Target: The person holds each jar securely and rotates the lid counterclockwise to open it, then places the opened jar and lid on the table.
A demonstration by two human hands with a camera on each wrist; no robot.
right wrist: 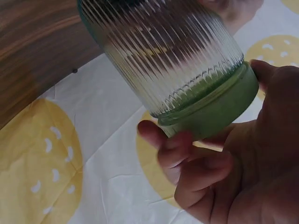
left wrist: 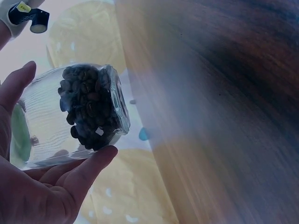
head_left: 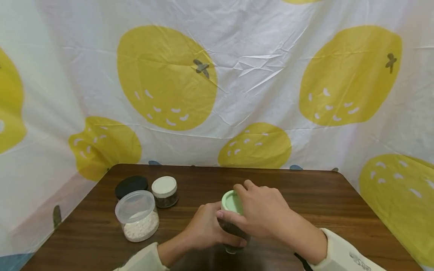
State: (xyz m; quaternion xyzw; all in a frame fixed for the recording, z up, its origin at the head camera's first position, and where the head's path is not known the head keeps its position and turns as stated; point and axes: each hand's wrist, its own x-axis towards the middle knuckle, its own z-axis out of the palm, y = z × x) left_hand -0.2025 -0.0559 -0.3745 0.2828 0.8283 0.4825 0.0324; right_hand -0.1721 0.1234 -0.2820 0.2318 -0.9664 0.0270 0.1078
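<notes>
A ribbed clear glass jar (right wrist: 163, 56) with a pale green lid (head_left: 232, 202) is held up near the front middle of the table. Dark beans (left wrist: 88, 105) lie at its bottom end, as the left wrist view shows. My left hand (head_left: 206, 227) grips the jar's body from the left side. On the right, my right hand (head_left: 263, 206) holds the lid's rim, thumb on one side and fingers on the other. The lid sits on the jar's mouth; whether it is loose I cannot tell.
At the left of the brown wooden table (head_left: 288, 241) stand a lidless clear tub (head_left: 137, 214) of pale flakes, a small jar (head_left: 165, 192) with a white lid and dark contents, and a black round lid or lidded container (head_left: 131, 185). A lemon-print cloth (head_left: 257, 94) hangs behind.
</notes>
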